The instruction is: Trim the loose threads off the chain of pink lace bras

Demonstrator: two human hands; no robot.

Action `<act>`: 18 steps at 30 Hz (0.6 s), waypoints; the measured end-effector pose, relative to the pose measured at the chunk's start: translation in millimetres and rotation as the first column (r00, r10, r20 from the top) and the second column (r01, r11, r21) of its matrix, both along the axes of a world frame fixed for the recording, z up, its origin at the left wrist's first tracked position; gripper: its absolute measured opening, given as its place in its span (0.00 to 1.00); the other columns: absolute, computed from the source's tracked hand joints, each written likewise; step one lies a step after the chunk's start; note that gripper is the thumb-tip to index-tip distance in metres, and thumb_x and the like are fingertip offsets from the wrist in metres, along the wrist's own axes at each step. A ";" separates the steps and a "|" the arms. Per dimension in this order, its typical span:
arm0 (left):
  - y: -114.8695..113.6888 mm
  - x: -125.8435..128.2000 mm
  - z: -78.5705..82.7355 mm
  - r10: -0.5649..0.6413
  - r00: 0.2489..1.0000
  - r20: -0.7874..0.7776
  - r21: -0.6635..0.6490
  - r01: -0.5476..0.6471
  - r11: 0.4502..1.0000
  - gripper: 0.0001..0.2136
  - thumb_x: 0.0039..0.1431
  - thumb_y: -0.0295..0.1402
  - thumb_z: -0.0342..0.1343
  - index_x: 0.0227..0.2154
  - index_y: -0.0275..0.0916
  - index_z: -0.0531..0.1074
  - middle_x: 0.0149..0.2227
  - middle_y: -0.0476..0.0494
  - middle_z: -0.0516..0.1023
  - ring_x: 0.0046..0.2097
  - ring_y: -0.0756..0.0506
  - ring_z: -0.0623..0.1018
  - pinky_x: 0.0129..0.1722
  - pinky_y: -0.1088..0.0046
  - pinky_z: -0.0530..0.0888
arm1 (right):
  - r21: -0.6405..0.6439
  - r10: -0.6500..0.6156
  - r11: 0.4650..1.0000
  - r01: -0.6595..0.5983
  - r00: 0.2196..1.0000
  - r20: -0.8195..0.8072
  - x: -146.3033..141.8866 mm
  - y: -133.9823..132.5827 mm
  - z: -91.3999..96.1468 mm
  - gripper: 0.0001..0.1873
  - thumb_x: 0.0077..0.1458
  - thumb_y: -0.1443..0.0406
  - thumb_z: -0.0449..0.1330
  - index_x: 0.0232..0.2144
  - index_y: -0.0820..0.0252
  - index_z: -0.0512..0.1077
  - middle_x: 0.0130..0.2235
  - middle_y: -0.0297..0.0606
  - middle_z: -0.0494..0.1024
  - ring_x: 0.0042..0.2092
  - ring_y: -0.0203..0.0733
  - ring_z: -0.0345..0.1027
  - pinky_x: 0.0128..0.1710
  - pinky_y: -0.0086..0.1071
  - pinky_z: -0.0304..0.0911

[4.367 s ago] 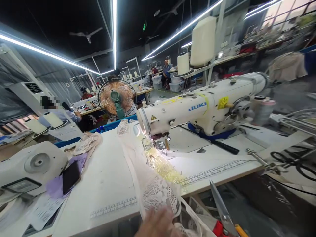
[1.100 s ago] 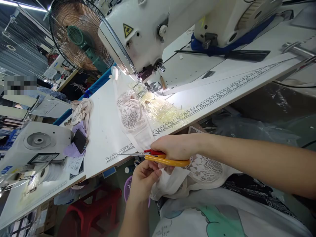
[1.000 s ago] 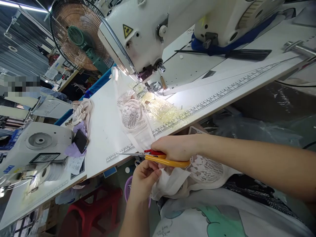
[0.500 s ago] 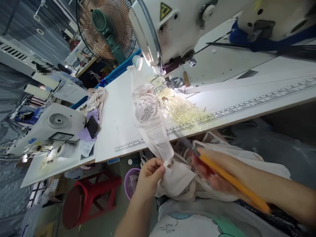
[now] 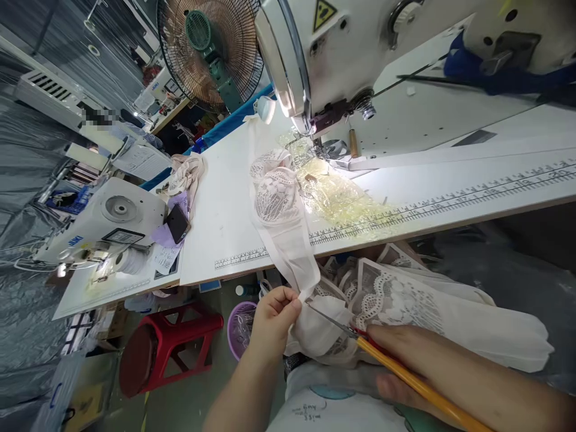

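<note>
The white fabric strip hangs over the table's front edge, and its lace cup lies on top, just left of the sewing machine needle. My left hand pinches the strip's lower end below that edge. My right hand grips the yellow-handled scissors, with the blade tips just beside the pinched end. More lace pieces are piled on my lap. 1 phone sits near the table's left edge, above a red stool
</note>
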State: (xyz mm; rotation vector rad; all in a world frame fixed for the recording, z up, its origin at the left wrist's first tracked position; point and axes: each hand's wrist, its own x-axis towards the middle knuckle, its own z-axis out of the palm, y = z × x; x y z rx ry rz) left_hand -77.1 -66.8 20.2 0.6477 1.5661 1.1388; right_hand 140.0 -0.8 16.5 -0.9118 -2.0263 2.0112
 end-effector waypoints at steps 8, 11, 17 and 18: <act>-3.5 3.7 -3.8 -0.023 0.999 -0.035 0.017 0.023 1.000 0.15 0.44 0.42 0.64 0.21 0.35 0.69 0.20 0.52 0.64 0.23 0.54 0.59 0.23 0.77 0.55 | 0.162 0.126 0.979 -0.123 0.992 -0.008 0.9 -4.9 -22.0 0.17 0.53 0.51 0.56 0.26 0.58 0.66 0.26 0.35 0.74 0.26 0.40 0.64 0.23 0.30 0.54; -2.8 5.7 -4.8 -0.013 1.000 -0.025 0.020 0.013 1.000 0.15 0.43 0.42 0.64 0.21 0.35 0.68 0.19 0.53 0.64 0.22 0.54 0.59 0.23 0.78 0.55 | 0.232 0.159 0.959 -0.163 0.987 0.034 -3.6 -5.2 -19.2 0.18 0.54 0.49 0.54 0.26 0.57 0.64 0.25 0.34 0.72 0.25 0.38 0.62 0.22 0.30 0.51; -1.8 5.6 -4.5 0.018 1.000 0.009 0.025 -0.018 1.000 0.14 0.43 0.40 0.65 0.20 0.35 0.68 0.18 0.53 0.64 0.21 0.55 0.60 0.22 0.78 0.55 | 0.159 0.178 0.968 -0.195 0.978 0.111 -9.0 -3.3 -10.9 0.18 0.52 0.49 0.54 0.25 0.56 0.63 0.25 0.35 0.74 0.23 0.39 0.62 0.21 0.30 0.50; -2.2 5.7 -4.6 0.022 1.000 0.022 0.023 -0.022 0.999 0.14 0.43 0.40 0.65 0.21 0.35 0.69 0.18 0.53 0.64 0.21 0.55 0.60 0.22 0.78 0.55 | 0.145 0.166 0.972 -0.182 0.979 0.115 -9.8 -3.7 -10.7 0.17 0.51 0.49 0.54 0.25 0.56 0.64 0.24 0.36 0.75 0.23 0.39 0.62 0.21 0.30 0.50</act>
